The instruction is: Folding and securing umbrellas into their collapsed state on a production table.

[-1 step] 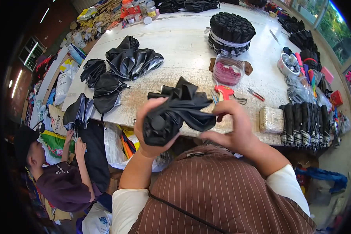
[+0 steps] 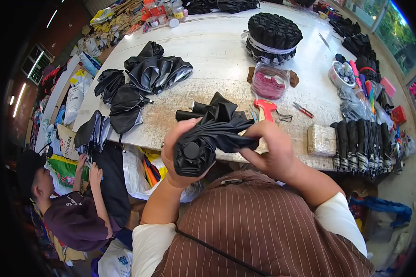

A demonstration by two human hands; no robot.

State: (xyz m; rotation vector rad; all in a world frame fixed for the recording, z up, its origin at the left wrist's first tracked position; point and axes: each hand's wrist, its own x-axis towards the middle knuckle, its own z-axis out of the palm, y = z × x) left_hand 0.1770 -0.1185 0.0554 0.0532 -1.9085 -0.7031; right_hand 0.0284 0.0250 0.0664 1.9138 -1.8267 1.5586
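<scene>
Between my hands, above the table's near edge, is a black folding umbrella (image 2: 207, 135) with loose, pleated cloth. Its round black end cap faces me. My left hand (image 2: 170, 150) wraps round the rolled body from the left, thumb on top. On the other side, my right hand (image 2: 273, 150) is closed, pinching a flap of the cloth between thumb and fingers. The undersides of the folds are hidden. Just beyond my right hand lies a red and cream glue gun (image 2: 265, 110), and red-handled snips (image 2: 302, 110) rest to its right.
Half-folded black umbrellas (image 2: 157, 71) lie on the table's left. At the right edge stand a wrapped block (image 2: 322, 140) and a row of rolled umbrellas (image 2: 361, 145). Farther back are a clear tub (image 2: 269, 83) and a tied black bundle (image 2: 273, 34). A co-worker (image 2: 74, 207) sits at left.
My right hand, whose thumb and fingers were apart beside the umbrella, has closed on a flap of its cloth. The umbrella's capped end has shifted slightly right.
</scene>
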